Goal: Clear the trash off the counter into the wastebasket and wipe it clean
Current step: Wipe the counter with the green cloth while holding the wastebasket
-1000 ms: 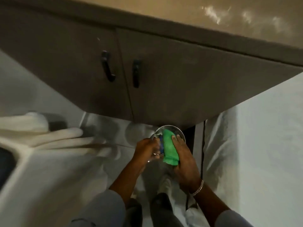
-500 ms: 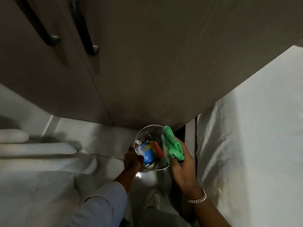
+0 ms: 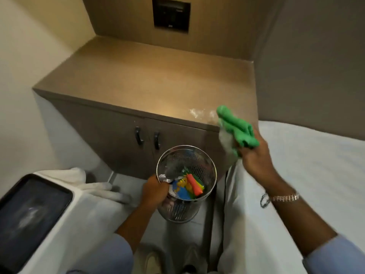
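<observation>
My left hand (image 3: 155,191) grips the near rim of a perforated metal wastebasket (image 3: 199,167), held in front of the cabinet doors. Colourful wrappers (image 3: 187,187) lie inside it. My right hand (image 3: 254,157) is shut on a bunched green cloth (image 3: 235,127), raised at the counter's front right corner. The brown counter (image 3: 150,76) carries a whitish powdery smear (image 3: 199,113) near that corner, just left of the cloth.
Two dark handles (image 3: 148,138) sit on the cabinet doors below the counter. A white bed (image 3: 306,175) fills the right side. A white unit with a dark screen (image 3: 27,210) stands at the lower left, white towels (image 3: 79,178) behind it. A dark panel (image 3: 170,14) is set in the back wall.
The view has risen from the cabinet front to show the countertop. My right hand lifted the green cloth away from the basket's rim up to the counter corner. The left hand lifted the basket higher.
</observation>
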Demonstrator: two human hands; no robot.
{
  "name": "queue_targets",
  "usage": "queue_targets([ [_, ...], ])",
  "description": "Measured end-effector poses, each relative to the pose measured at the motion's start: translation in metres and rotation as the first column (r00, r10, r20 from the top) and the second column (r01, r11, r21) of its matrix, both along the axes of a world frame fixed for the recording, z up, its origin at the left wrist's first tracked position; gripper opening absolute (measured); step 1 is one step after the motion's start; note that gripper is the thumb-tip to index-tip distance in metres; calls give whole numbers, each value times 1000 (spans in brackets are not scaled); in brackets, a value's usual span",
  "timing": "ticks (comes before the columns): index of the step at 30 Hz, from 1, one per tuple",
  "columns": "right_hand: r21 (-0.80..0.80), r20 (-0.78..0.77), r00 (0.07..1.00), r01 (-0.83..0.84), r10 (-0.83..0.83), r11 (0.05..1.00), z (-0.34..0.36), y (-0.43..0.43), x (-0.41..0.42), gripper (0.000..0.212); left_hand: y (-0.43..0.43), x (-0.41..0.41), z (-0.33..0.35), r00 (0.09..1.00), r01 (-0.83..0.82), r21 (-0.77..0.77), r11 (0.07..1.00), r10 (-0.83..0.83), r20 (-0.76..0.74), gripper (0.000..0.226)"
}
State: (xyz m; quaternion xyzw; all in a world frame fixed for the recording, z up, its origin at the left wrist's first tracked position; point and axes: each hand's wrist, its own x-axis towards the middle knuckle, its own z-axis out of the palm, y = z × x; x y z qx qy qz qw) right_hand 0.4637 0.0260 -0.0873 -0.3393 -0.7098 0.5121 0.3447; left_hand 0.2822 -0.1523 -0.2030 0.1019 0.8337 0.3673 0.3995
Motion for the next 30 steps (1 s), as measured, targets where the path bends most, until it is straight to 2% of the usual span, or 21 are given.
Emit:
queue_targets([
  [3,245,143,985,54,-91,968,26,66,-13,58,2,1,25,999,-29,42,999,28,23,13],
  [5,241,268,954,71,-137,968,24,101,-27,62,6,2,32,998,-56,70,996,55,8,19],
  [7,221,454,878,55,-152,974,9,111,-44,64,9,3,35,998,-66,81,995,66,2,21],
  [9,279,636,753,-18,-170,960,-12,100,-62,71,11,3,36,996,-86,89,992,83,34,19],
  [10,290,659,734,-45,-166,956,-16,92,-72,74,12,2,36,994,-103,83,991,99,45,18],
  [14,281,646,760,-150,-72,948,-19,72,-106,76,10,2,34,988,-144,62,988,140,59,14],
  [17,310,655,754,-329,51,892,-12,72,-121,72,11,2,34,986,-147,75,986,139,94,14],
  [19,312,684,703,-520,192,795,0,83,-130,67,12,2,35,986,-137,74,988,129,109,14],
  [21,254,712,636,-628,296,736,16,99,-141,62,14,4,37,985,-134,67,989,125,122,14],
  [27,167,782,483,-772,394,614,30,118,-145,60,19,3,42,988,-78,34,996,72,136,19],
  [30,165,780,478,-779,403,604,28,122,-121,60,18,0,46,990,-62,36,997,57,127,17],
])
